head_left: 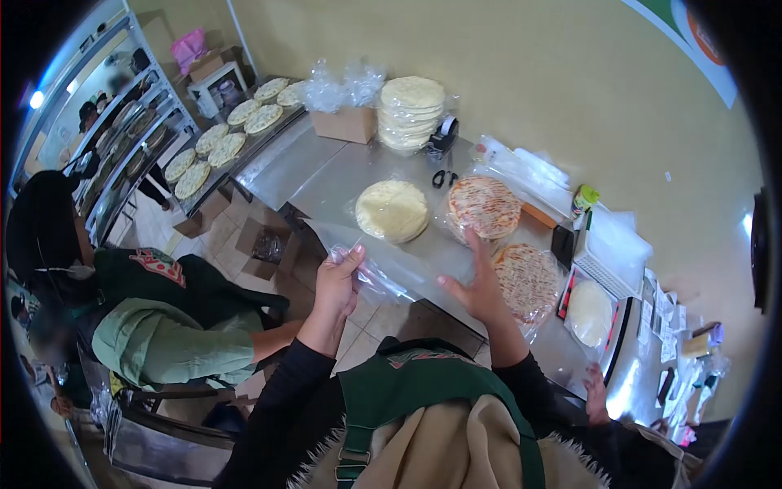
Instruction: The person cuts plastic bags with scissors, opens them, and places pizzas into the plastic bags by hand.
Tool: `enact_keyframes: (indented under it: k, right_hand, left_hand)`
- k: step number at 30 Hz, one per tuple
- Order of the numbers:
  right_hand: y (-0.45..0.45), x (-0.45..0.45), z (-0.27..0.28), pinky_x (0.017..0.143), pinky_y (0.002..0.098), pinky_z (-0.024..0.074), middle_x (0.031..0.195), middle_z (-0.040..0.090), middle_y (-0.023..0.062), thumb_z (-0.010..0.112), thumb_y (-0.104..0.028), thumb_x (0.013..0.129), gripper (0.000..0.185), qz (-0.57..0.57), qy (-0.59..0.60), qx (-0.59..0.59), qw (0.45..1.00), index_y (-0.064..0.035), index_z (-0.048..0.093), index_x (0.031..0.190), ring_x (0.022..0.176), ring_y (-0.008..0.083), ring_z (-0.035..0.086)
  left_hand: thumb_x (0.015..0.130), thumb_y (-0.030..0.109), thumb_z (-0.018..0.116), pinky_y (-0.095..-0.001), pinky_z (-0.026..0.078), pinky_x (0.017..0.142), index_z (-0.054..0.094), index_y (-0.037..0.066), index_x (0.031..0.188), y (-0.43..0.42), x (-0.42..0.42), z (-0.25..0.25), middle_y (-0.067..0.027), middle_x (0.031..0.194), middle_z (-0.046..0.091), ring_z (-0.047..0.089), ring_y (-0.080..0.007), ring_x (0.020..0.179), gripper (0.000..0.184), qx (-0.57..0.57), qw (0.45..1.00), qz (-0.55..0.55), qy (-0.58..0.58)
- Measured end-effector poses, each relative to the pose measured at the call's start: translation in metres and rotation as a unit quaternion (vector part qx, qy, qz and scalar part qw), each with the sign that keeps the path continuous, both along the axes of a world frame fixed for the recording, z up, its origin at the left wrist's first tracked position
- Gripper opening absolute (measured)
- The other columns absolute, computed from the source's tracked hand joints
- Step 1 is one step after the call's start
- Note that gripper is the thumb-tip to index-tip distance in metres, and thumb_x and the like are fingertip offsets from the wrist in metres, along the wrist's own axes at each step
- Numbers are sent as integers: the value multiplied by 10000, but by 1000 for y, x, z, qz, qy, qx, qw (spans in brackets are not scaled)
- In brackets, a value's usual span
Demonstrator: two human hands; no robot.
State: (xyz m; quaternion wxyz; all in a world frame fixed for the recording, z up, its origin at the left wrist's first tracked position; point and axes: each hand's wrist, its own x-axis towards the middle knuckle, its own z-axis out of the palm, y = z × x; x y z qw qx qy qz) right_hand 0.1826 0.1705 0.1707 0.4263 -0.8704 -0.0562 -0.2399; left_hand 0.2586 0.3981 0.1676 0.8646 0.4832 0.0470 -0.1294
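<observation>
My left hand (336, 281) pinches a clear plastic bag (379, 273), which hangs over the front edge of the steel table. My right hand (481, 285) is open, thumb and fingers apart, above the table edge beside the topped pizzas. Just beyond its fingertips lies a pizza with red sauce and shredded cheese (485, 204) on clear plastic. A second topped pizza (528, 281), in clear film, is to the right of that hand. Between and beyond my hands sits a pale round pizza base (391, 210), apparently on others.
Behind are a tall stack of wrapped bases (411, 114), a tape dispenser (444, 137), scissors (444, 178) and a cardboard box (344, 125). A white basket (607, 257) stands right. A co-worker (171, 334) is close at left; another person's hand (597, 395) is at right.
</observation>
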Motion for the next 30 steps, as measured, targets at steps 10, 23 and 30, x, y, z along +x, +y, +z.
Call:
enact_keyframes:
  k: [10, 23, 30]
  right_hand:
    - [62, 16, -17, 617, 350, 486, 852, 629, 149, 629, -180, 754, 174, 73, 156, 67, 983, -98, 639, 908, 771, 293, 615]
    - [127, 48, -52, 639, 434, 467, 722, 601, 177, 549, -141, 660, 141, 138, 268, -221, 927, -72, 628, 754, 711, 354, 585]
    - [135, 49, -37, 649, 423, 464, 759, 612, 152, 565, -121, 638, 118, 166, 336, -196, 906, -82, 620, 736, 744, 331, 590]
  left_hand:
    - [807, 234, 650, -272, 460, 512, 521, 37, 865, 60, -18, -44, -70, 781, 545, 543, -152, 633, 243, 61, 991, -42, 108]
    - [838, 345, 529, -593, 127, 1011, 610, 159, 1065, 86, -54, -21, -161, 1322, 363, 200, -367, 1302, 304, 595, 648, -231, -416]
    - [828, 285, 511, -597, 231, 968, 636, 145, 968, 121, -26, -66, -127, 1126, 547, 481, -304, 1118, 234, 719, 583, -174, -336]
